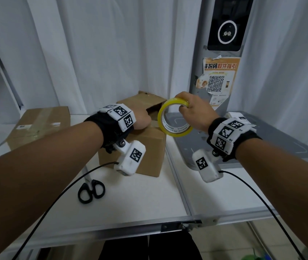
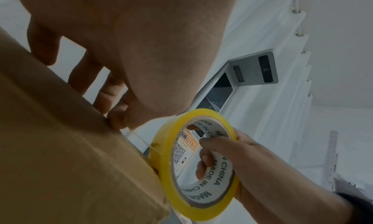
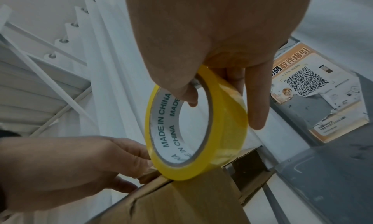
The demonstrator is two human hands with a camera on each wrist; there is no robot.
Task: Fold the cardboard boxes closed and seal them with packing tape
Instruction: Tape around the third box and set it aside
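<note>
A white counter (image 1: 149, 199) stands against white curtains, with a grey kiosk at its right. A small cardboard box (image 1: 140, 147), one flap raised, sits mid-counter. The left hand (image 1: 141, 120) presses its top edge, fingers apparently straight. The right hand (image 1: 194, 111) pinches a yellow tape roll (image 1: 174, 120) at the box's right corner. Scissors (image 1: 91, 191) lie near the front edge; a taped box (image 1: 40, 124) sits far left.
</note>
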